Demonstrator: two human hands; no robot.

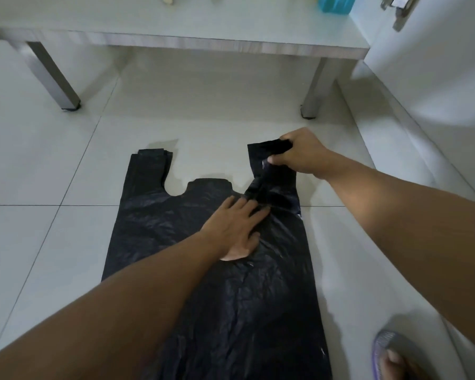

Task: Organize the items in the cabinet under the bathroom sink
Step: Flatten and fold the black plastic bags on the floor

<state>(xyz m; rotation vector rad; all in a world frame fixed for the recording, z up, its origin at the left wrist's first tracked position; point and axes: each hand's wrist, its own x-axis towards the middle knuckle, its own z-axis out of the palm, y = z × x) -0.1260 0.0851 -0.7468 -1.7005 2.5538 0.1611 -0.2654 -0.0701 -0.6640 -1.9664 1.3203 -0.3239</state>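
A thin black plastic bag [220, 283] lies under my left hand [235, 229], its film crinkled and faintly glossy, catching small glints along the creases. My right hand [299, 153] pinches one handle, bunching the soft plastic. The floor [52, 165] is smooth pale tile with a slight sheen and dark grout lines. The low table [176, 28] has a matt laminate top, a wood-grain edge, and brushed metal legs.

Bare forearms, no sleeves; a purple-edged grey sandal [390, 349] on one foot.
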